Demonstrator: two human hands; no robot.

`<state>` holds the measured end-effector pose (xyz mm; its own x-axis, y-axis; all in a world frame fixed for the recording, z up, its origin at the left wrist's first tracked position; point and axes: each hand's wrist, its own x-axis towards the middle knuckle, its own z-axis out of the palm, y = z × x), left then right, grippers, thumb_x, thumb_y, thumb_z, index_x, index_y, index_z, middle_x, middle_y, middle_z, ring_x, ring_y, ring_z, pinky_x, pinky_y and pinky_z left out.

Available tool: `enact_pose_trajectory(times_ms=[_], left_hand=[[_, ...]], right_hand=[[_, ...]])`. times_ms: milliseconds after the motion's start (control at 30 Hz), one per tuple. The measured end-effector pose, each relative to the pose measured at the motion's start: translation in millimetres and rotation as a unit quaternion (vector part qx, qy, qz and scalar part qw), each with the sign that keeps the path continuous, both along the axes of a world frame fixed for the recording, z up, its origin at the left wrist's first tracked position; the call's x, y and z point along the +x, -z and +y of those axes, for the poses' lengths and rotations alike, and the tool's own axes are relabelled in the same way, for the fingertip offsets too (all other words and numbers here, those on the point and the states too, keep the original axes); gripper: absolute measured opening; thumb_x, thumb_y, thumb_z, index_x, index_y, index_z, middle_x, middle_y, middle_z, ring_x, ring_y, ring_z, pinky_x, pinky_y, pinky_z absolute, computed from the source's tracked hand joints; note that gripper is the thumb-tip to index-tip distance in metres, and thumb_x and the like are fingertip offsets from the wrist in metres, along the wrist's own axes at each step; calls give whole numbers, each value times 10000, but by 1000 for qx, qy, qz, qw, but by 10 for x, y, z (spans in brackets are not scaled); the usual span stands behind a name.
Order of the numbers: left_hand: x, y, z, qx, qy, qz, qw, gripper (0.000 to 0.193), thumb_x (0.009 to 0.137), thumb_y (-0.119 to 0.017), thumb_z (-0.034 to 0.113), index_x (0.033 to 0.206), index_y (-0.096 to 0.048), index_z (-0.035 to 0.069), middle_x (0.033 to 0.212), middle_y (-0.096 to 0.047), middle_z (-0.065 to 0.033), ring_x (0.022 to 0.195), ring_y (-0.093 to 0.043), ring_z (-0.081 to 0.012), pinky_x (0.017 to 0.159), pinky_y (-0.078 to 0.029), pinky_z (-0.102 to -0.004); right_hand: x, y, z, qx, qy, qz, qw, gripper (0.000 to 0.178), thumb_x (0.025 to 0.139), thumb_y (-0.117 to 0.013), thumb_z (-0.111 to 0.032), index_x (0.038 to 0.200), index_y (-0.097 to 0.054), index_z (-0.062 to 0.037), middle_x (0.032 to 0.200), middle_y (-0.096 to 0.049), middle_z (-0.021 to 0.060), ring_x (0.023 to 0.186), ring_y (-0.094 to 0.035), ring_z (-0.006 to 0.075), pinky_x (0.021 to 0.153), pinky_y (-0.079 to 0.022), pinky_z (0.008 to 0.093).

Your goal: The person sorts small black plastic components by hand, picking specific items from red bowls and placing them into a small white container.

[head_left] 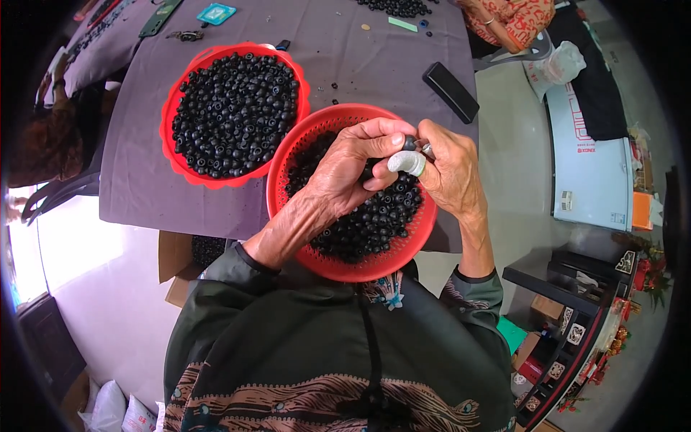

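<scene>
My left hand [344,162] pinches a small black round part [409,143] between thumb and fingers. Close against it, my right hand [455,169] has its fingers curled around a small metallic piece [427,150], whose kind I cannot make out. A whitish knitted finger cover [404,163] sits on the right thumb. Both hands are above a red perforated basket [363,271], which holds many black round parts [371,227]. To its left stands a red scalloped basin [170,147], heaped with similar black parts [234,108], many with a hole.
A grey cloth [137,183] covers the table. On it lie a black oblong case [451,92], a turquoise dish [216,13] and a pale green strip [402,24]. Other people sit at the far right [507,25] and left [54,140]. A cardboard box [176,259] stands below the table.
</scene>
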<state>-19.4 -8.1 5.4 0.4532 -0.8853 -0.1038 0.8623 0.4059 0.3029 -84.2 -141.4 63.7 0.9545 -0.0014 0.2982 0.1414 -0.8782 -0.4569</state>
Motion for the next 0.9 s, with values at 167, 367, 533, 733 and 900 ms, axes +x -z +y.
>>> enact_pose_trajectory(times_ms=[167,367,533,733,900], left_hand=[[-7,-20,-1,-1,-4,-11,1000,141,853,-514,78,961,-574,10,811,-597,-98,456,-386,-50,356,-301,-159],[-7,-24,1,10,-10,-40,999,132,853,-514,76,943,-581,7,791,-595,-91,449,-388,-45,351,-286,-155],[12,-13,26,-5,-14,-77,997,126,847,-531,82,931,-585,6,800,-605,-97,452,-400,-38,344,-277,-152],[8,-40,-2,14,-10,-90,996,120,840,-544,83,923,-585,7,848,-618,-118,458,-419,-29,346,-281,-138],[7,-33,25,16,-11,-87,996,122,839,-547,88,925,-583,9,849,-619,-120,457,-418,-28,347,-282,-136]], right_hand=[[-9,-10,1,-18,-17,-11,1000,231,712,-659,-190,709,-499,-24,587,-523,105,506,-532,279,462,-402,360],[-25,30,-35,-44,-26,-37,998,240,690,-676,-198,708,-504,-30,579,-521,104,496,-525,275,457,-397,360],[-37,-41,-22,13,-28,4,1000,373,676,-704,-337,719,-507,-23,576,-530,98,501,-539,268,458,-411,341],[-42,-105,-31,53,-27,28,998,448,665,-699,-419,751,-518,-18,603,-555,101,527,-567,258,477,-434,321],[-38,-83,-9,37,-26,23,999,397,677,-708,-356,765,-522,-17,605,-557,102,528,-570,259,479,-435,324]])
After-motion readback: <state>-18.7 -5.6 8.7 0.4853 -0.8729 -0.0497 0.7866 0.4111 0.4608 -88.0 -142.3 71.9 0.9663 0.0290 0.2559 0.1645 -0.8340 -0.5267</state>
